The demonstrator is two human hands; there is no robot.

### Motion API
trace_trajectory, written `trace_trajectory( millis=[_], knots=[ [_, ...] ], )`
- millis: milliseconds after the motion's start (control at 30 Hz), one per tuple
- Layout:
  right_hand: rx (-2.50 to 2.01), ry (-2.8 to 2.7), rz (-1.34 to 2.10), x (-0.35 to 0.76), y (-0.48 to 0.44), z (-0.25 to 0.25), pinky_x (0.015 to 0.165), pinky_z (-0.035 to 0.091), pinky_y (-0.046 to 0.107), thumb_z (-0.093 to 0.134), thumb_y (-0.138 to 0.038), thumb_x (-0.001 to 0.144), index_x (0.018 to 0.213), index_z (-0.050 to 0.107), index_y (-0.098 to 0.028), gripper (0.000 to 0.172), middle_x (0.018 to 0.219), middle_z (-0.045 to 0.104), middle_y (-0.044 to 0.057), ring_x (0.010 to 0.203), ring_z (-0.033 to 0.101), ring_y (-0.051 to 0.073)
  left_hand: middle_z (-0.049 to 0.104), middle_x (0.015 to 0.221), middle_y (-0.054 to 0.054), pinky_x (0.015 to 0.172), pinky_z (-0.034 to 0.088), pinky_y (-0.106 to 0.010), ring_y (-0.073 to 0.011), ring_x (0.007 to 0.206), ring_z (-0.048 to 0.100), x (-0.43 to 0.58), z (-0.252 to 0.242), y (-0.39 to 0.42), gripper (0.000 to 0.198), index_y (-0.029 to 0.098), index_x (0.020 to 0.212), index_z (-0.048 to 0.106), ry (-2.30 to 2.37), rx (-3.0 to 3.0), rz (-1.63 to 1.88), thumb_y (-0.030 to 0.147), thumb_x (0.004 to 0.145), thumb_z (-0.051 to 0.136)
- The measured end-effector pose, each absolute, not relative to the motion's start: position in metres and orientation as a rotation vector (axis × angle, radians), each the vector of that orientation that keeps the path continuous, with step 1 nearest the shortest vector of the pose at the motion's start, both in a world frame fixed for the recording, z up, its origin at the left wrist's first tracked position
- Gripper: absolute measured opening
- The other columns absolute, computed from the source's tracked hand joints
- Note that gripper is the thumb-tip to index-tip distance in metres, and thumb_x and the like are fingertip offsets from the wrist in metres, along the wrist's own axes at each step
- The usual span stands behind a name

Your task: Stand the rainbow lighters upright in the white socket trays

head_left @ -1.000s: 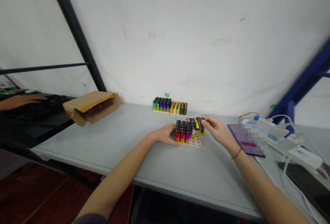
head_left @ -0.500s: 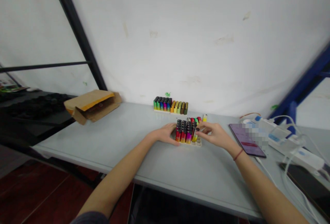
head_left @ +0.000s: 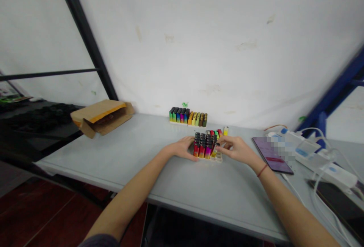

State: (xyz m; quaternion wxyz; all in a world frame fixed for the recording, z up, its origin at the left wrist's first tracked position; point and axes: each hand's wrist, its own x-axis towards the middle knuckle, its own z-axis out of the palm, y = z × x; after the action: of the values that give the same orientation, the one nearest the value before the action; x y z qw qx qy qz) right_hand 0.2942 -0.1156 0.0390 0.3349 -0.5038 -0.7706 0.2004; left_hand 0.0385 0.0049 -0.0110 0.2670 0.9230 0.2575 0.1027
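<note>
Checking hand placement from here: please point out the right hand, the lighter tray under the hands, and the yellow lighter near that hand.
right hand (head_left: 237, 149): head view, back of the hand.
lighter tray (head_left: 218, 159): head view, near right corner.
yellow lighter (head_left: 225, 131): head view, body.

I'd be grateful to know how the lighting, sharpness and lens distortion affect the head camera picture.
In the head view, the light is soft and even with no strong glare; wide-angle distortion tilts the black metal post and bends the table's front edge; the lighters look slightly soft; a pixelated patch hides part of the phone.
</note>
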Motion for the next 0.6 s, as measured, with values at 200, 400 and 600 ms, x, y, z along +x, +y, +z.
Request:
trace_trajectory(
  millis=[200,400,600],
  knots=[
    [-1.444,-1.729,0.229,0.323,-0.098,0.024,0.069,0.054,0.032,0.04,-0.044,0.096,0.087,0.066,-0.017,0.039,0.079,0.071,0.008,0.072,0.067,0.02,0.04,0.151,-0.018,0.118,0.025,-0.046,-0.0369,0.139,0.037,0.038,-0.012,0.006,0.104,0.012,0.146,0.038,0.697,2.497,0.272,0.059,0.064,0.08],
    [-1.72,-1.966,-0.122,0.361,-0.065,-0.028,0.109,0.038,0.042,0.037,-0.008,0.083,0.133,0.058,-0.015,0.055,0.142,0.055,0.013,0.131,0.05,0.025,0.038,0.153,-0.018,0.12,0.024,-0.044,-0.0363,0.141,0.035,0.038,-0.009,0.004,0.107,0.012,0.147,0.036,0.702,2.512,0.238,0.065,0.064,0.077],
    [-1.921,-2.029,-0.09,0.36,-0.064,-0.023,0.09,0.047,0.033,0.043,-0.028,0.093,0.104,0.069,-0.014,0.032,0.114,0.069,0.015,0.102,0.065,0.024,0.036,0.152,-0.023,0.12,0.023,-0.044,-0.0376,0.141,0.033,0.038,-0.006,0.002,0.111,0.004,0.146,0.035,0.707,2.502,0.231,0.067,0.065,0.075]
  ],
)
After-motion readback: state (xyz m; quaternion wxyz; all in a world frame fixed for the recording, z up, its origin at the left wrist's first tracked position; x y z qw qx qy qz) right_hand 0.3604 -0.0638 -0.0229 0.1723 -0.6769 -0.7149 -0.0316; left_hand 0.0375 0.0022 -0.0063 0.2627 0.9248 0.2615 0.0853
